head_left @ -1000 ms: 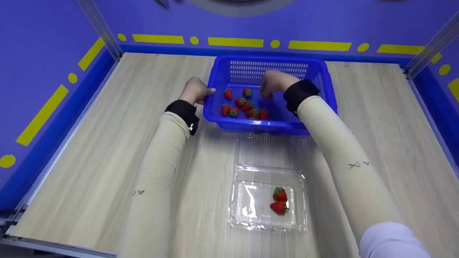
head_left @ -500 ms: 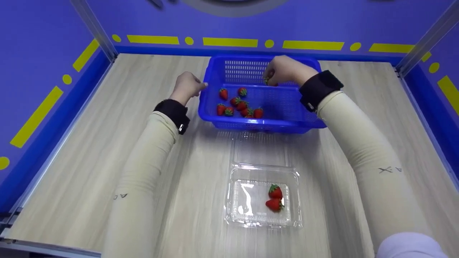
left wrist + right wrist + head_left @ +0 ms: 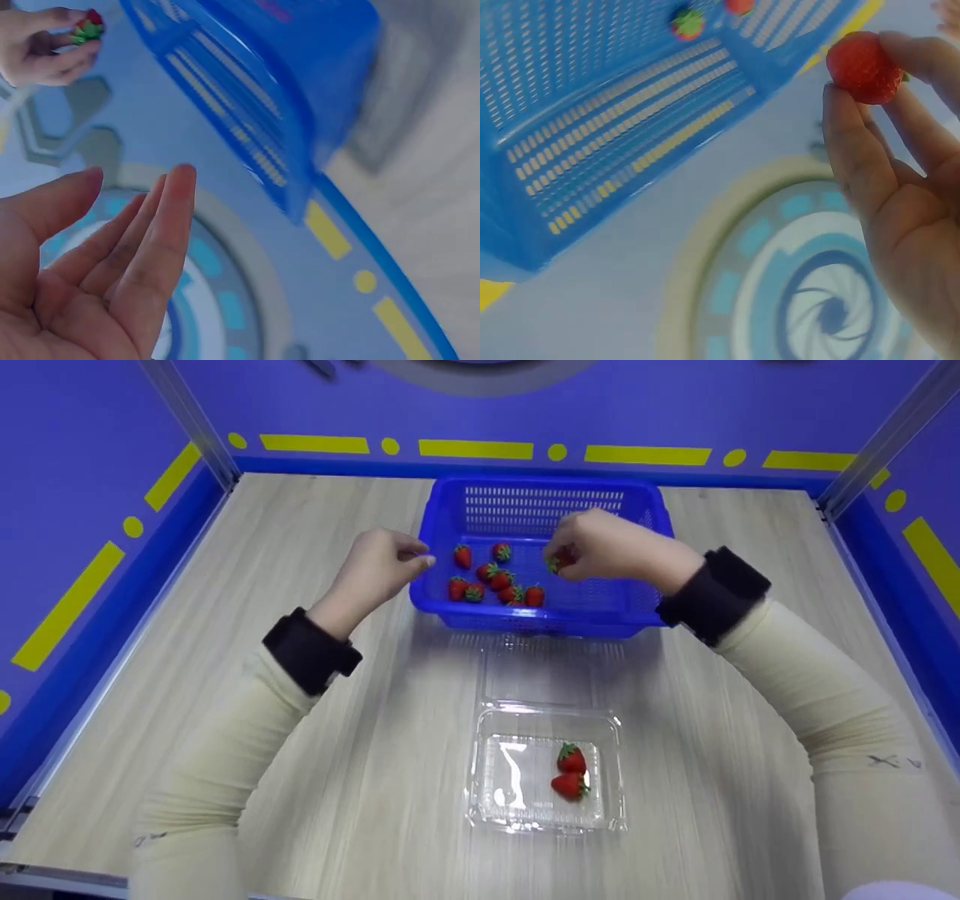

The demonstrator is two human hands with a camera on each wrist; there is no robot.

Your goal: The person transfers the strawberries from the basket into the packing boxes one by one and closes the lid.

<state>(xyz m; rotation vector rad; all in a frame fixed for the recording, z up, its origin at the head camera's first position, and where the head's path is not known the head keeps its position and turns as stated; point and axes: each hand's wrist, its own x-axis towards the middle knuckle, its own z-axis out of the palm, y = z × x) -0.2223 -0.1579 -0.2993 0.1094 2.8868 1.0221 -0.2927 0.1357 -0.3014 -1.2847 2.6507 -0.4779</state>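
1. Right hand: pinching one strawberry between thumb and fingertips; right of center in head view, over the right half of the blue basket.
2. Left hand: released, holds nothing; fingers extended, thumb apart. Near the basket's left rim, left of center; left wrist view shows a gap between fingertips and basket.
3. Basket: upper middle of frame, perforated walls, loose strawberries in its left half.
4. Clear container: lower middle, two more strawberries in its right half, one just above the other. Clear flap extends up toward basket.
5. Wood-grain tabletop; blue panel with yellow marks across top.
6. Black band on each wrist.
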